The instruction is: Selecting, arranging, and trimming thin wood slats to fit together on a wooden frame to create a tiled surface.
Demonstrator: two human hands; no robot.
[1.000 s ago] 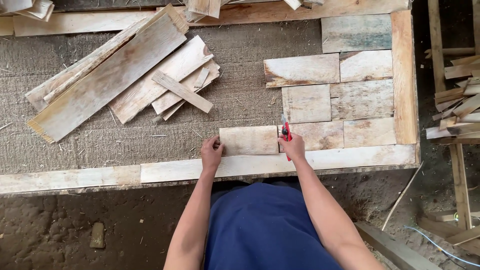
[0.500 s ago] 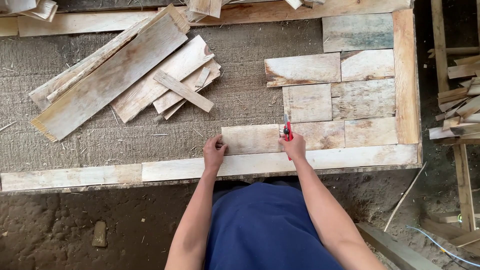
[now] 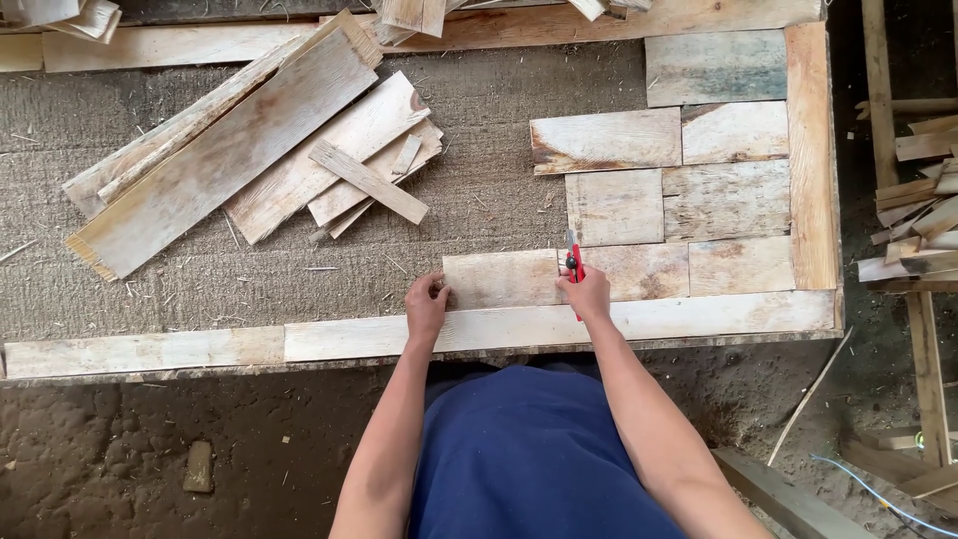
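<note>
**Hands on the short plank at the near edge**

Your left hand (image 3: 426, 304) rests on the left end of the short pale rectangular wooden plank (image 3: 499, 278), fingers curled together over its edge. Your right hand (image 3: 587, 292) sits at the plank's right end, fingers closed around a small red-handled marking tool (image 3: 574, 262) that stands on the seam between this plank and the next one to its right. The plank lies on the coarse grey-brown matted work surface (image 3: 479, 180), touching the long pale wooden border strip (image 3: 639, 321) that runs along the near edge. Toward the far right corner, a patch of weathered rectangular wooden tiles (image 3: 699, 170) lies fitted together, bounded on the right by an upright light-brown border board (image 3: 810, 150). Near the far left corner, a loose heap of long pale wooden offcuts (image 3: 259, 150) lies crisscrossed, well apart from your hands.
</note>
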